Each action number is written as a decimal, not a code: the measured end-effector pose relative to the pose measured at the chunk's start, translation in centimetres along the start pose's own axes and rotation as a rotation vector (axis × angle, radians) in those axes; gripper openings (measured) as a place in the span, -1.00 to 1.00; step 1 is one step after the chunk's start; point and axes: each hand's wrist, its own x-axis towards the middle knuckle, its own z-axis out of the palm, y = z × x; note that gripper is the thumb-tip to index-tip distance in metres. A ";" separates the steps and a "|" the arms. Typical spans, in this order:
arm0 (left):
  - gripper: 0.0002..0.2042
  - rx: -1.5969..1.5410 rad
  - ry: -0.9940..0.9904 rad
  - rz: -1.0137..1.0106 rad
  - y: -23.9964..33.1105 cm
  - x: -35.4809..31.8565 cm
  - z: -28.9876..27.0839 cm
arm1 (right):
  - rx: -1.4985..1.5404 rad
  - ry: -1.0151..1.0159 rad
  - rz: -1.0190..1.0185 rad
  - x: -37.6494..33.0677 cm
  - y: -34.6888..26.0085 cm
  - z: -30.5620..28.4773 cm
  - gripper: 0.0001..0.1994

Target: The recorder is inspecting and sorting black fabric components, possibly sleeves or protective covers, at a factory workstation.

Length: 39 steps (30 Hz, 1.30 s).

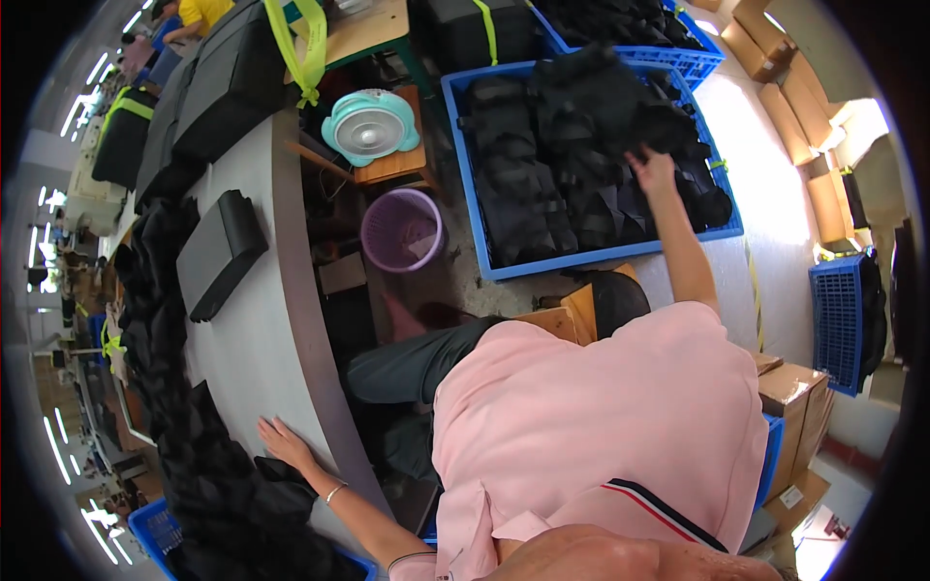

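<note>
My left hand (284,443) lies flat on the grey table (257,349), its fingers stretched out, beside a heap of black fabric pieces (179,387). Farther along the tabletop sits a flat black case (225,254). On my right, my right arm reaches out over a large blue crate (601,254) packed with rows of black fabric items with straps. My right hand (655,172) is at the lower edge of a motion-blurred black fabric piece (589,97). Its fingers look apart, and I see no clear grip on the piece.
A purple bin (405,230) and a turquoise fan (370,128) on a wooden stool stand between table and crate. Large black cases (237,87) stack at the table's far end. Cardboard boxes (799,111) and a smaller blue crate (839,324) are on the right. A person in yellow is far left.
</note>
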 end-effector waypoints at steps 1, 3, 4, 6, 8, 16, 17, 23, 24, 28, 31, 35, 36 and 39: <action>-0.39 0.006 0.007 0.020 0.0 0.0 0.0 | -0.263 -0.029 -0.139 2.9 -1.1 -1.5 -0.56; -0.40 0.011 0.021 0.008 0.2 -0.2 0.0 | -0.111 -0.036 -0.073 7.6 -2.9 -4.1 -0.45; -0.41 0.007 0.042 0.039 0.4 -0.2 0.0 | 0.118 0.023 -0.050 9.5 -3.3 -4.8 -0.41; -0.45 -0.016 0.092 0.101 0.8 -0.3 0.0 | 0.312 -0.110 0.068 10.7 -3.3 -6.2 -0.39; -0.51 -0.071 0.167 0.102 1.0 -0.5 0.3 | 0.238 0.121 0.227 9.6 -0.9 -5.1 -0.43; -0.60 -0.213 0.341 0.060 3.8 -5.5 1.4 | -1.174 -0.367 -0.809 -11.5 13.3 14.0 -0.49; -0.65 -0.340 0.327 0.051 4.2 -6.5 0.6 | -1.171 -0.528 -0.897 -14.9 13.7 17.0 -0.48; -0.57 -0.344 0.701 -0.046 4.8 -11.9 -5.3 | -0.774 -1.274 -0.656 -32.9 11.5 31.3 -0.64; -0.52 -0.273 0.824 -0.238 4.1 -12.0 -5.9 | -0.736 -1.350 -0.717 -35.4 11.0 33.1 -0.65; -0.55 -0.233 0.899 -0.401 0.1 -10.9 -7.0 | -0.443 -1.669 -0.735 -45.1 9.3 38.0 -0.72; -0.76 -0.340 0.701 -0.391 -0.4 -10.4 -7.4 | -0.249 -1.808 -0.929 -51.6 8.2 40.8 -0.74; -0.90 -0.523 0.706 -0.163 4.7 -11.2 -7.9 | -0.085 -1.858 -1.064 -57.7 8.0 43.7 -0.79; -0.91 -0.591 0.707 -0.074 6.2 -11.6 -8.2 | -0.006 -1.810 -1.072 -58.4 8.3 44.1 -0.79; -0.92 -0.759 0.661 -0.028 9.9 -12.5 -9.3 | -0.173 -1.830 -1.234 -59.0 10.0 45.3 -0.80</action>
